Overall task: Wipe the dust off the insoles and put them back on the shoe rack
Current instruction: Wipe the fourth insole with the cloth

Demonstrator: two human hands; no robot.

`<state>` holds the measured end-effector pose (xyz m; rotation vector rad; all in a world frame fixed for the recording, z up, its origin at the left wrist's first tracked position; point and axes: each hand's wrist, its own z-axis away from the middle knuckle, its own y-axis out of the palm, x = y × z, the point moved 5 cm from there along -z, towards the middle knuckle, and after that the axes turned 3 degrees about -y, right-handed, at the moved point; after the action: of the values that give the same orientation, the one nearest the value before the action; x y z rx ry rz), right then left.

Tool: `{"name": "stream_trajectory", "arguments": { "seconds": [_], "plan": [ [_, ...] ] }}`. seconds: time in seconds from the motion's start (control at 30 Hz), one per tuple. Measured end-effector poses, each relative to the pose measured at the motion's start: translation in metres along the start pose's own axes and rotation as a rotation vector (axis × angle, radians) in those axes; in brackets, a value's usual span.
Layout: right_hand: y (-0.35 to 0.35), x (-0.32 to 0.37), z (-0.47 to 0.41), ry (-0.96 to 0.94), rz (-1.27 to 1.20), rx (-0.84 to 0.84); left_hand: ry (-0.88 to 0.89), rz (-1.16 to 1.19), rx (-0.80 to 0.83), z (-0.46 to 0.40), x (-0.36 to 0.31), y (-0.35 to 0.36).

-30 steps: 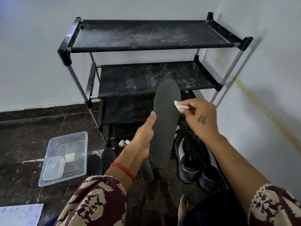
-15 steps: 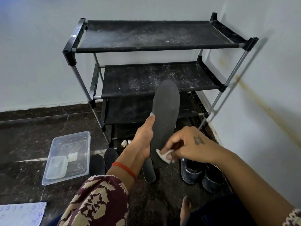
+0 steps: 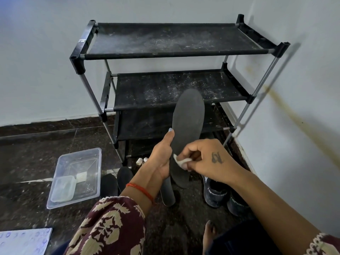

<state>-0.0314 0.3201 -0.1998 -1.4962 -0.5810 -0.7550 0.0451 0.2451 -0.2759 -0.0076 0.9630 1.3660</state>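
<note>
- On the dark speckled stone floor, left of the rack: clear rectangular plastic tub, open at the top, holding a smaller clear plastic box in its near left corner and a small pale square piece just beyond that box.
- Against the white wall, in the corner: black three-shelf shoe rack with grey metal posts; top and middle fabric shelves dusty, speckled with white.
- Below the rack's lowest shelf: two small white cylindrical caps side by side on the floor.
- On the floor near the tub: three more dark flat insoles, partly hidden behind the left forearm.
- At the rack's right foot: pair of dark sports shoes with white lettering, partly covered by the right forearm.
- At bottom left: sheet of white paper with blue marks.
- In front of the rack, in the air: dark grey flat foam insole, long axis near upright, rounded toe end up and tilted slightly right, covering part of the middle and lower shelves.
- Left hand: fingers wrapped round the insole's left edge, thumb straight along it.
- Right hand: fingers curled, pinching a small white wad of cloth against the insole's lower half.
</note>
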Motion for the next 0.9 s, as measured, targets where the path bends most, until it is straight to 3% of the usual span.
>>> {"name": "stream_trajectory", "arguments": {
  "seconds": [0.17,0.3,0.37,0.43,0.53,0.6,0.7,0.9],
  "plan": [
    [0.007,0.009,0.01,0.036,-0.153,0.223,-0.051,0.053,0.009,0.005,0.0,0.0],
    [0.015,0.017,0.025,0.05,-0.201,0.567,-0.026,0.072,0.03,0.006,-0.005,0.0],
    [0.006,0.016,0.028,0.085,-0.276,0.626,-0.009,0.071,0.017,0.009,-0.008,-0.001],
    [-0.014,0.007,0.022,0.132,-0.383,0.439,0.022,0.054,0.0,0.01,-0.01,-0.003],
    [-0.044,-0.024,0.012,0.272,-0.574,-0.015,0.104,-0.049,-0.046,0.013,-0.013,-0.005],
    [-0.048,-0.042,0.006,0.355,-0.633,-0.166,0.129,-0.065,-0.036,0.014,-0.01,-0.002],
    [-0.034,-0.057,-0.007,0.432,-0.719,-0.163,0.16,-0.072,-0.009,0.009,-0.002,0.001],
    [-0.012,-0.096,-0.029,0.505,-0.658,-0.205,0.125,-0.056,-0.046,-0.021,0.017,-0.002]
  ]
}}
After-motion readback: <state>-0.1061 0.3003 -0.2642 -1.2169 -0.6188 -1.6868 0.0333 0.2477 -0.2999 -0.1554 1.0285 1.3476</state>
